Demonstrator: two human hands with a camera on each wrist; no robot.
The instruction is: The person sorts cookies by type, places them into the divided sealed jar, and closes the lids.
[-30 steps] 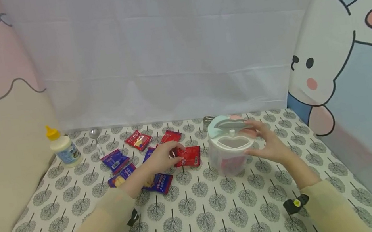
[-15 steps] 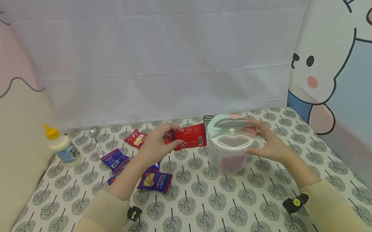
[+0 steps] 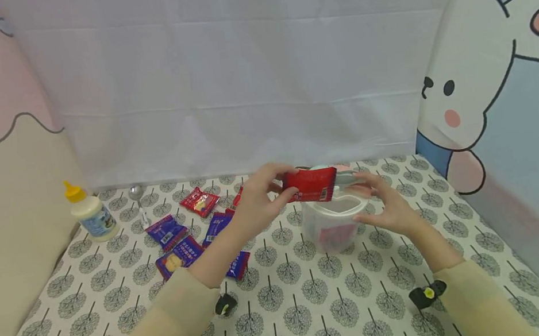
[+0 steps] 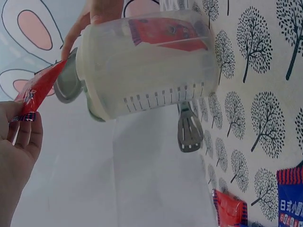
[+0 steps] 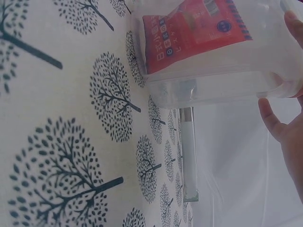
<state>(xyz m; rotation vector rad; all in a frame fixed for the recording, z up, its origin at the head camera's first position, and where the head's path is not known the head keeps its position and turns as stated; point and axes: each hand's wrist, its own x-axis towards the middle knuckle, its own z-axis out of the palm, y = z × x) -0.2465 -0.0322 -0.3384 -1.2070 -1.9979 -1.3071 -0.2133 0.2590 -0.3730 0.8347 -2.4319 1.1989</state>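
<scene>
My left hand (image 3: 261, 201) pinches a red snack packet (image 3: 311, 185) by one end. In the head view the packet overlaps the opening of a clear plastic storage container (image 3: 316, 229). The left wrist view shows that packet (image 4: 43, 90) held just outside the container's mouth, beside the raised grey lid flap (image 4: 68, 85). My right hand (image 3: 392, 209) grips the container's top, thumb at the near rim and fingers on the flap. Another red packet (image 5: 189, 35) lies inside, seen through the wall.
Several blue-purple packets (image 3: 166, 231) and a red packet (image 3: 199, 201) lie left of the container. A spoon (image 3: 137, 194) and a yellow-capped bottle (image 3: 94, 217) are at back left. A slotted spatula (image 4: 190, 130) lies behind the container. Fabric walls (image 3: 247, 90) surround the table.
My left hand has picked up the red packet from the table, lifted it and carried it right to the container's opening. The right hand has stayed on the container.
</scene>
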